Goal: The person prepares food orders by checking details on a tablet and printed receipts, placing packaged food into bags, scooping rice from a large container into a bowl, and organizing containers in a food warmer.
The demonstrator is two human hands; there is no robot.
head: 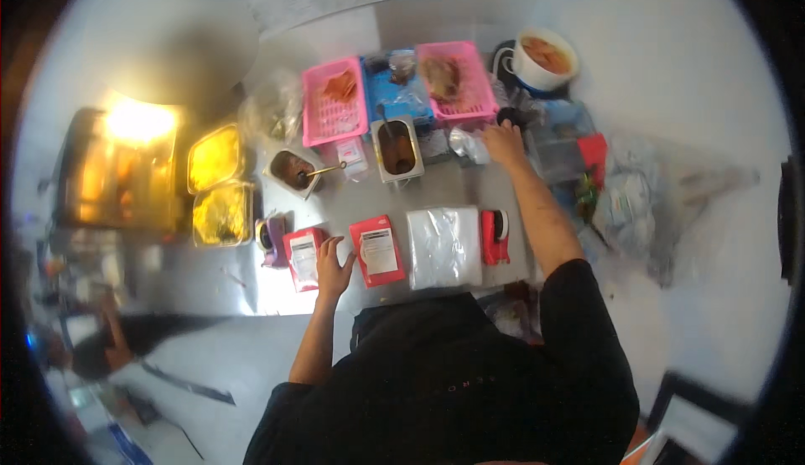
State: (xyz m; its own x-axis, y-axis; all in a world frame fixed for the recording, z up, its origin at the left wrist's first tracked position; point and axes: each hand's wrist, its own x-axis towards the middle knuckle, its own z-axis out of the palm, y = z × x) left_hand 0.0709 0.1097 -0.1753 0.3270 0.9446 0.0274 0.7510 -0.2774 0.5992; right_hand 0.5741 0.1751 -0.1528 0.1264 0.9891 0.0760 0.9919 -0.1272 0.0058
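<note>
Two red boxes with printed white labels lie flat on the steel table (242, 295). My left hand (333, 267) rests at the right edge of the left red box (304, 259), fingers spread, near the right red box (379, 252). My right hand (505, 141) reaches to a crumpled clear plastic bag (468, 144) below the right pink basket; whether the fingers grip anything is unclear. A stack of clear plastic bags (444, 248) lies before me, beside a red tape dispenser (495, 237). A purple tape dispenser (271, 242) stands left of the boxes.
Pink baskets (306, 109) and a blue basket (393, 94) line the back. Steel containers (375, 144) of sauce hold utensils. Yellow food fills two tubs (241, 210) near a lit display case (69, 169). A white bucket (538, 78) stands back right. Another person (110, 339) is far left.
</note>
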